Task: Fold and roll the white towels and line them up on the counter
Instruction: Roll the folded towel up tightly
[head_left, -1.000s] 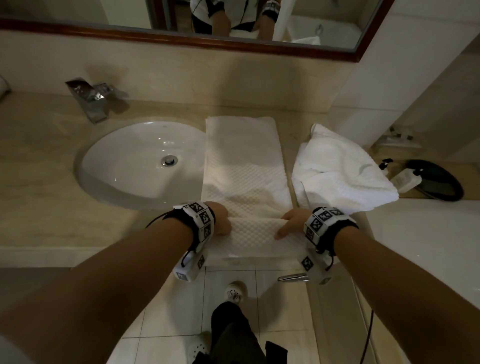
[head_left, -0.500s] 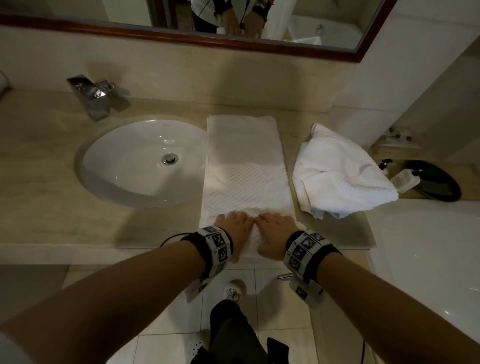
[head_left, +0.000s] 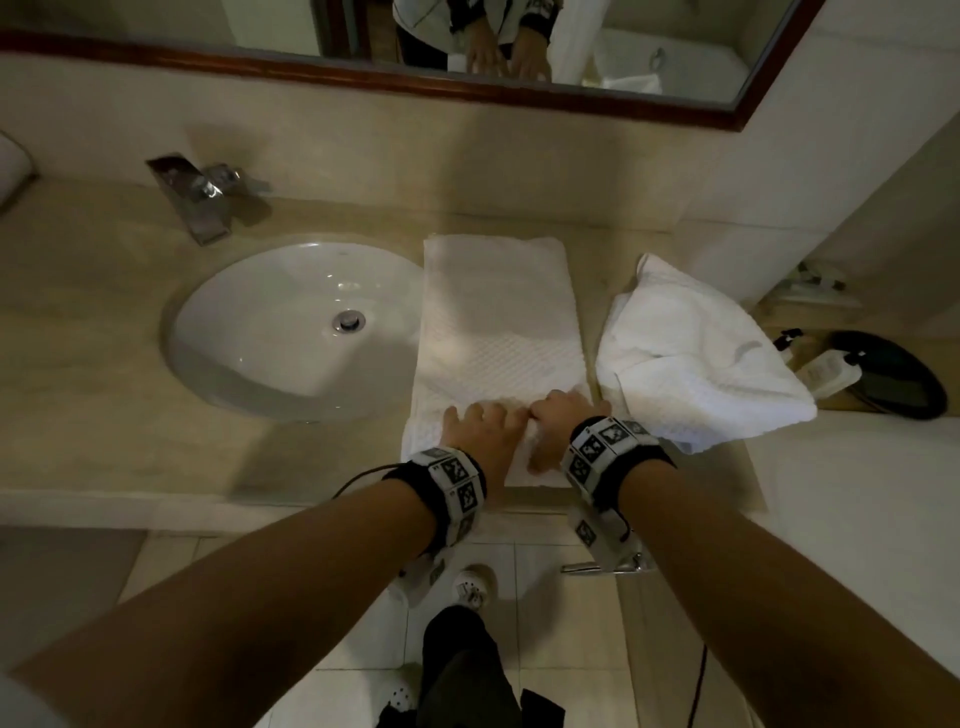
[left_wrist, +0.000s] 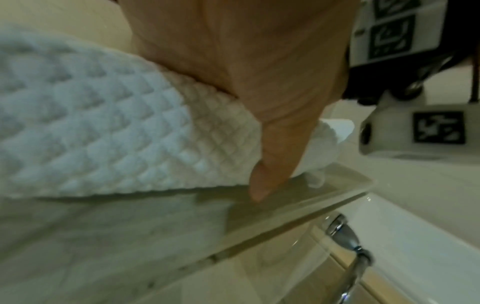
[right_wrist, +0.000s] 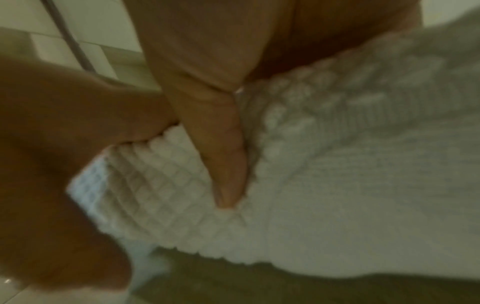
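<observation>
While left hand (head_left: 480, 441) and right hand (head_left: 558, 423) grip the folded towel (head_left: 498, 322), its roll hugs the counter (head_left: 104, 415) front edge.

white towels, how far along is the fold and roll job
Done: the long white waffle-weave towel lies folded in a strip on the beige stone counter. In hand: left hand and right hand curl over its barely rolled near end. Left: finishing that roll, the crumpled white towel, lining up.
</observation>
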